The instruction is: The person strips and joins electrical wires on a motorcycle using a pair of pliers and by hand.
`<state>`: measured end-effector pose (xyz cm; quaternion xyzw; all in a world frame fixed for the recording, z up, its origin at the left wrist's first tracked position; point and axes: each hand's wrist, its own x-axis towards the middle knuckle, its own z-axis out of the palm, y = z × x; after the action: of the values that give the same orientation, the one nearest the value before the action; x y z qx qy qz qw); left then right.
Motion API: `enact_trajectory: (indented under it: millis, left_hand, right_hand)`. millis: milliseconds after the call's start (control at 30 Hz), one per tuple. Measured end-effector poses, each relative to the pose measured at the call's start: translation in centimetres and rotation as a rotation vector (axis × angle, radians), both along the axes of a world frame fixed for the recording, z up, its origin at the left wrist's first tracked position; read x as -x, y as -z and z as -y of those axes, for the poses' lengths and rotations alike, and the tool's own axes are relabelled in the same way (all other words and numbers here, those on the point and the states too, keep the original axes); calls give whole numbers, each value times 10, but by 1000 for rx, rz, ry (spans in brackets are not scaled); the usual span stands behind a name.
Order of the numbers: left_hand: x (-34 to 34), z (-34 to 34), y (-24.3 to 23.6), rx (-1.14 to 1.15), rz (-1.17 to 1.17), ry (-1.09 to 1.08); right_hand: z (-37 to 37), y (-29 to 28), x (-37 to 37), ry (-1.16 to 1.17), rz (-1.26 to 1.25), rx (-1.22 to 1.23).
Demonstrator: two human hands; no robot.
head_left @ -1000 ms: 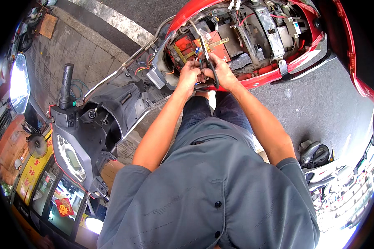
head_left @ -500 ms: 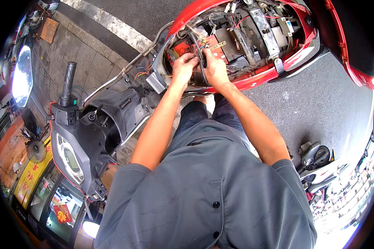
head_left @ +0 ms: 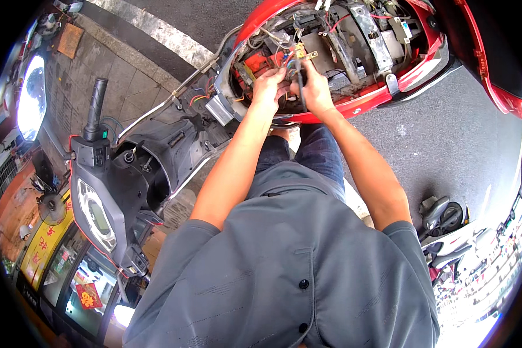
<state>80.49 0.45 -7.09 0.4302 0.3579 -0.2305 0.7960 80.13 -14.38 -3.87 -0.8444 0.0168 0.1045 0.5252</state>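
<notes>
In front of me is a red electric scooter body with its inside laid bare, full of wires, brackets and boxes. My left hand is closed over wires at the left end of this bay, its fingertips close to my right hand. What exactly it pinches is hidden. My right hand is closed on a black cable that runs upright in front of its fingers. Thin coloured wires bunch just beyond both hands, near a brass-coloured metal strip. A red part sits left of them.
The scooter's grey front, with handlebar grip, dashboard and mirror, stands at left. A silver finned box lies beside the bay. The raised seat is at far right. Another scooter is parked at lower right.
Both hands have shifted slightly to the right. The black cable now stands straighter before my right hand, and more coloured wires show between and beyond my fingers.
</notes>
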Motion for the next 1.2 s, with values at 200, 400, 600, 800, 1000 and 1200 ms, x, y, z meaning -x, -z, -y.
enact_trajectory:
  millis: [200,400,600,800,1000,1200]
  left_hand:
    - [0,-14,-10,-79,122,168]
    - [-3,-12,-17,-167,179,190]
    - [-8,-8,-22,-287,281,228]
    - [-10,-15,-23,-211,228,273]
    - [-4,-5,-24,-151,-3,91]
    - [7,4,-2,-98,-160,-73]
  right_hand:
    - [10,11,16,159,-227,-384]
    - [8,3,7,-10,-22,-136]
    - [7,-3,-12,-165,277,-2]
    - [3,-5,-22,-286,191,-32]
    - [-8,-9,-17,-346,356,82]
    - [-2,-11,-7,-429,367,143]
